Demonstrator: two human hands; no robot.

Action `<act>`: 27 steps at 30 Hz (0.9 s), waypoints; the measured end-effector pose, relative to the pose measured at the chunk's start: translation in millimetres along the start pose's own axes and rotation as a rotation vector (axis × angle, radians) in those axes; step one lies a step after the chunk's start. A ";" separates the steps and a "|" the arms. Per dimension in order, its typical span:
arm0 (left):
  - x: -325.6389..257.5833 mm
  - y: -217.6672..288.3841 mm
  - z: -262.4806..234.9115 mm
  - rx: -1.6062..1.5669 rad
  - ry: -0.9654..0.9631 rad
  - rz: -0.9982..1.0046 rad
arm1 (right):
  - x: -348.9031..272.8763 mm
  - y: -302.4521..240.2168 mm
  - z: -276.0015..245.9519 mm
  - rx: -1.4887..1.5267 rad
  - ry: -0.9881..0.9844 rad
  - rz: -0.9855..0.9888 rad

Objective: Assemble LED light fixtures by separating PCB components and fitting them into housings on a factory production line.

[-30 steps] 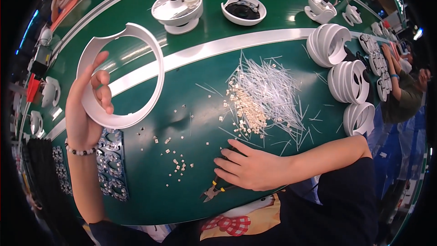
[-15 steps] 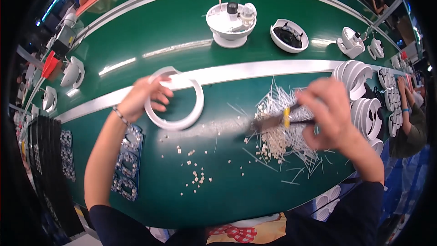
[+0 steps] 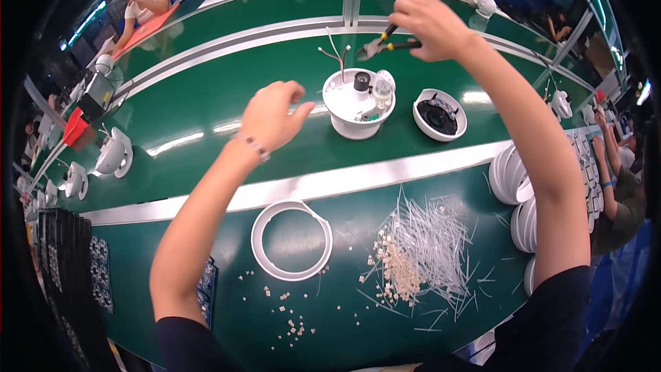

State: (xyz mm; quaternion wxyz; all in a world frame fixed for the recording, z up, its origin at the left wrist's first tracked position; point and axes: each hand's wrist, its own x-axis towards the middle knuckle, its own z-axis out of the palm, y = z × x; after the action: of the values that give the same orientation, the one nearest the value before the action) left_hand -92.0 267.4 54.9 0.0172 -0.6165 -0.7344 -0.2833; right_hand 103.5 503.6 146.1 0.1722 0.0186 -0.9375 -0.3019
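Observation:
My right hand (image 3: 432,26) grips a pair of side cutters (image 3: 372,49) with black and yellow handles. Their jaws hover beyond a round white housing (image 3: 342,111), close to its thin upright wires (image 3: 342,63). A dark round part and a clear-capped part stand inside this housing. To its left, my left hand (image 3: 273,116) is in the air, thumb and fingers apart and holding nothing. On the near surface lies a white plastic ring (image 3: 257,242), touched by neither hand. Right of the housing sits a white shell (image 3: 419,118) with a black inside.
A heap of clipped white ties (image 3: 437,248) and small cream connectors (image 3: 399,272) lies near right. White rings (image 3: 508,176) are stacked beside my right forearm. Circuit boards (image 3: 101,275) and black trays (image 3: 58,255) stand at left. Other people sit beyond the rail and at right.
My left hand has let go of the white ring, which now lies on the table. Both hands have moved forward toward the housing, the right carrying the cutters. The view has shifted too.

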 end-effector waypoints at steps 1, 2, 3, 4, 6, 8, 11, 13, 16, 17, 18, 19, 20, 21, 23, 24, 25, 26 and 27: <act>13.7 -1.3 15.4 -0.010 -0.009 -0.050 | 7.3 -3.5 5.0 0.038 -0.105 -0.001; 24.2 -2.3 28.7 -0.017 -0.017 -0.103 | 12.9 -6.7 10.6 0.031 -0.104 -0.048; 32.0 -6.0 40.1 -0.046 -0.022 -0.113 | 17.4 -9.5 15.1 0.036 -0.122 -0.068; 37.0 -2.7 48.3 -0.053 -0.020 -0.108 | 18.0 -11.3 18.2 0.042 -0.149 -0.085; 44.0 2.1 60.8 -0.124 -0.012 -0.191 | 20.0 -12.1 21.7 0.037 -0.205 -0.091; 47.9 3.4 68.4 -0.149 0.049 -0.160 | 20.5 -14.6 24.2 0.015 -0.294 -0.093; 54.4 9.1 73.7 -0.176 0.066 -0.154 | 16.3 -15.6 24.9 0.002 -0.298 -0.073; 56.1 13.0 74.4 -0.165 0.055 -0.156 | 15.0 -15.3 23.0 -0.005 -0.324 -0.067; 57.6 17.4 75.1 -0.148 0.071 -0.153 | 16.4 -15.6 20.5 -0.025 -0.357 -0.070; 58.9 20.3 75.7 -0.149 0.074 -0.152 | 16.2 -15.2 19.8 -0.039 -0.363 -0.081; 61.1 23.9 77.0 -0.150 0.074 -0.148 | 14.6 -15.4 18.6 -0.043 -0.363 -0.081; 63.0 26.4 77.4 -0.147 0.079 -0.148 | 13.5 -15.5 19.0 -0.063 -0.384 -0.090; 64.9 27.9 79.8 -0.143 0.093 -0.124 | 12.3 -15.2 19.4 -0.085 -0.405 -0.098; 67.4 30.0 82.4 -0.141 0.098 -0.120 | 9.6 -13.4 21.5 -0.074 -0.348 -0.129; 70.2 34.8 83.9 -0.127 0.107 -0.128 | 9.6 -17.0 22.1 -0.071 -0.429 -0.068; 70.7 36.0 83.9 -0.121 0.113 -0.130 | 9.1 -18.6 21.9 -0.062 -0.516 -0.004; 69.2 40.3 81.0 -0.104 0.133 -0.130 | 5.6 -19.4 20.3 -0.035 -0.485 -0.011; 67.4 42.1 77.3 -0.084 0.152 -0.132 | 2.0 -20.0 17.8 -0.036 -0.478 -0.016; 66.3 40.4 73.2 -0.075 0.185 -0.118 | -2.2 -19.8 15.1 -0.041 -0.441 0.049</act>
State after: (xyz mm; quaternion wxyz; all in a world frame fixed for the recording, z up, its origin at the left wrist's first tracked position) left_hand -47.2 362.0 34.2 0.0451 -0.5436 -0.7537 -0.3666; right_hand 99.1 496.2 122.6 -0.0293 -0.0740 -0.9463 -0.3132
